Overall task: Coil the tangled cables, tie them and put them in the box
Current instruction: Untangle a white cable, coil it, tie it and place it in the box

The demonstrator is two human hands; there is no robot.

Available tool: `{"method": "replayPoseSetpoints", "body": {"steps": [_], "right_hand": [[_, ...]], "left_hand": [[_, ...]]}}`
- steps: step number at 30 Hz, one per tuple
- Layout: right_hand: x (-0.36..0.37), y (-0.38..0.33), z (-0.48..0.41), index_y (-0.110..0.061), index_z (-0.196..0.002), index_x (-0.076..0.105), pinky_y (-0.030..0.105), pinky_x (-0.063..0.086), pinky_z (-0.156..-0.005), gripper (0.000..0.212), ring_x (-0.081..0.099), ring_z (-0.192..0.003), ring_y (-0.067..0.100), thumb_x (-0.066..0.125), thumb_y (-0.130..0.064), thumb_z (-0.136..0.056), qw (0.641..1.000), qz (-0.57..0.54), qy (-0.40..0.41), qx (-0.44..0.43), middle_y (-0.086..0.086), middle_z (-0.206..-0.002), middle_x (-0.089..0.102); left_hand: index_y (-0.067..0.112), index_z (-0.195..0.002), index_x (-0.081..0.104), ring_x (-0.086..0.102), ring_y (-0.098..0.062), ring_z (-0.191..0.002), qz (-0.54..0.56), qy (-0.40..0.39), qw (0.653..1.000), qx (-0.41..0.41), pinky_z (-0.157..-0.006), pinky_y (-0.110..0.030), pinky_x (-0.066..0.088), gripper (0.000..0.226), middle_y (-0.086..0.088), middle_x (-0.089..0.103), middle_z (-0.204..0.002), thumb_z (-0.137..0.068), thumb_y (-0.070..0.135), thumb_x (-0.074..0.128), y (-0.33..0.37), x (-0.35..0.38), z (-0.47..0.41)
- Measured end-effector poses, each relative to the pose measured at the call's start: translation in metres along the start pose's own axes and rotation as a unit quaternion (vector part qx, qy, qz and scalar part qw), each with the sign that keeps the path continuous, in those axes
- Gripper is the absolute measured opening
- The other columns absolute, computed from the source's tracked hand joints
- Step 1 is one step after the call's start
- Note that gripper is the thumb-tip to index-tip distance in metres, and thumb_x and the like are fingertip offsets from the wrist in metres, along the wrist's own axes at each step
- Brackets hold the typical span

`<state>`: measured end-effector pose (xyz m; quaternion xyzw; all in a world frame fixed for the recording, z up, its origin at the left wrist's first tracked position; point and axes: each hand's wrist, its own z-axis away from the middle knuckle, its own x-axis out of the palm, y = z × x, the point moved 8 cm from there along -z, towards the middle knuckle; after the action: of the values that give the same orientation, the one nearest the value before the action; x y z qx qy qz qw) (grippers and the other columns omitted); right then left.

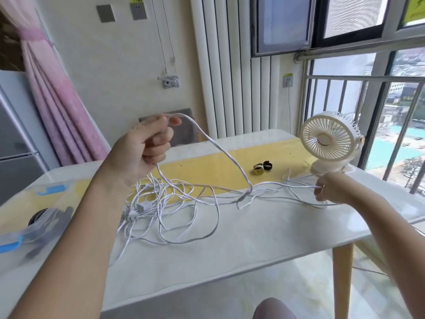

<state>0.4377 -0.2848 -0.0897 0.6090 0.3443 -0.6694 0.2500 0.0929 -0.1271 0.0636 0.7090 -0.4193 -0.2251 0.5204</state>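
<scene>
A tangle of thin white cables [174,203] lies spread over the middle of the table [264,245]. My left hand [147,148] is raised above the heap and grips a white cable that loops over its fingers and runs down to a knot [248,193]. My right hand [331,188], low over the table at the right, pinches another strand that stretches from that knot. A clear plastic box [34,217] with blue clips stands at the table's left edge. Black strap ties [263,168] lie on the yellow strip behind the cables.
A small white desk fan [328,143] stands at the back right, close to my right hand. A dark roll [38,217] shows inside the box. Window bars run along the right side, a radiator and a chair back stand behind the table.
</scene>
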Motion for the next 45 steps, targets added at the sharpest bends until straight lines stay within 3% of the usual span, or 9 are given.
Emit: {"method": "replayPoseSetpoints", "body": {"steps": [7, 12, 17, 28, 31, 33, 40, 42, 45], "right_hand": [[-0.039, 0.036, 0.014, -0.005, -0.085, 0.066, 0.025, 0.046, -0.066, 0.031, 0.059, -0.061, 0.016, 0.057, -0.034, -0.092, 0.992, 0.010, -0.011, 0.125, -0.006, -0.046, 0.063], [-0.009, -0.043, 0.024, -0.021, -0.143, 0.038, 0.028, 0.037, -0.101, 0.090, 0.045, -0.126, 0.021, 0.084, -0.031, -0.067, 0.987, -0.035, -0.103, -0.115, 0.001, -0.141, 0.045], [0.033, -0.131, 0.027, -0.022, -0.150, 0.023, 0.029, 0.027, -0.109, 0.100, 0.031, -0.139, 0.019, 0.076, -0.050, -0.071, 0.964, -0.099, -0.102, -0.224, 0.000, -0.155, 0.025], [0.051, -0.152, 0.002, -0.016, -0.083, 0.061, 0.025, 0.033, -0.052, 0.012, 0.046, -0.081, 0.021, 0.067, -0.025, -0.087, 0.973, -0.010, -0.065, -0.220, 0.001, -0.081, 0.050], [0.043, -0.128, -0.012, -0.014, -0.060, 0.055, 0.028, 0.029, -0.053, 0.035, 0.045, -0.067, 0.024, 0.062, -0.032, -0.090, 0.982, -0.098, -0.017, -0.160, 0.003, -0.061, 0.047], [0.029, -0.093, -0.018, -0.012, -0.060, 0.060, 0.026, 0.025, -0.049, 0.038, 0.039, -0.051, 0.020, 0.056, -0.029, -0.094, 0.931, -0.360, 0.012, -0.053, 0.005, -0.053, 0.046], [-0.012, 0.003, -0.020, -0.016, -0.090, 0.058, 0.014, 0.034, -0.037, 0.026, 0.043, -0.039, 0.005, 0.037, -0.002, -0.094, 0.505, -0.839, 0.156, 0.127, 0.000, -0.050, 0.061], [-0.030, -0.003, -0.021, -0.019, -0.092, 0.049, 0.014, 0.033, -0.038, 0.019, 0.044, -0.039, 0.005, 0.037, -0.005, -0.097, 0.514, -0.841, 0.149, 0.078, 0.001, -0.054, 0.067], [-0.044, -0.010, -0.019, -0.010, -0.109, 0.049, 0.019, 0.037, -0.043, 0.030, 0.058, -0.050, 0.012, 0.037, 0.009, -0.090, 0.679, -0.717, 0.139, 0.079, -0.001, -0.056, 0.069]], "left_hand": [[0.017, -0.090, 0.078, 0.029, -0.009, -0.054, -0.348, -0.192, 0.903, -0.161, -0.049, -0.016, 0.024, 0.021, 0.005, 0.039, -0.059, -0.085, 0.030, 0.062, -0.066, 0.042, 0.021], [0.012, -0.093, 0.076, 0.035, 0.000, -0.042, -0.474, -0.173, 0.841, -0.194, -0.044, -0.014, 0.025, 0.018, 0.013, 0.048, -0.049, -0.090, 0.023, 0.063, -0.145, 0.058, 0.027], [0.020, -0.101, 0.074, 0.059, -0.005, -0.083, -0.564, -0.111, 0.807, -0.138, -0.073, -0.017, 0.043, 0.020, 0.000, 0.069, -0.097, -0.088, 0.026, 0.059, -0.188, 0.064, 0.029], [0.021, -0.148, 0.016, 0.013, -0.003, -0.139, -0.519, 0.119, 0.843, -0.072, -0.104, -0.009, 0.008, 0.070, 0.007, 0.015, -0.152, -0.090, 0.054, 0.035, -0.156, -0.005, 0.071], [0.018, -0.150, 0.013, 0.010, -0.003, -0.142, -0.458, 0.216, 0.859, -0.071, -0.101, -0.004, 0.004, 0.060, 0.004, 0.012, -0.155, -0.097, 0.040, 0.033, -0.155, -0.029, 0.083], [0.013, -0.148, 0.019, 0.014, -0.008, -0.142, -0.452, 0.261, 0.852, -0.044, -0.103, -0.007, 0.007, 0.057, -0.001, 0.017, -0.154, -0.099, 0.034, 0.036, -0.151, -0.039, 0.092], [0.017, -0.126, 0.057, 0.035, -0.022, -0.126, -0.625, 0.221, 0.748, -0.039, -0.106, -0.030, 0.022, 0.076, -0.002, 0.048, -0.135, -0.073, 0.065, 0.030, -0.156, -0.051, 0.085], [0.024, -0.121, 0.060, 0.032, -0.014, -0.130, -0.627, 0.112, 0.771, -0.018, -0.107, -0.022, 0.013, 0.084, 0.009, 0.049, -0.134, -0.068, 0.081, 0.027, -0.168, -0.032, 0.076], [0.037, -0.115, 0.057, 0.025, 0.006, -0.122, -0.632, -0.031, 0.774, -0.027, -0.110, -0.030, 0.010, 0.083, 0.026, 0.042, -0.121, -0.061, 0.092, 0.027, -0.189, -0.002, 0.073]]}}
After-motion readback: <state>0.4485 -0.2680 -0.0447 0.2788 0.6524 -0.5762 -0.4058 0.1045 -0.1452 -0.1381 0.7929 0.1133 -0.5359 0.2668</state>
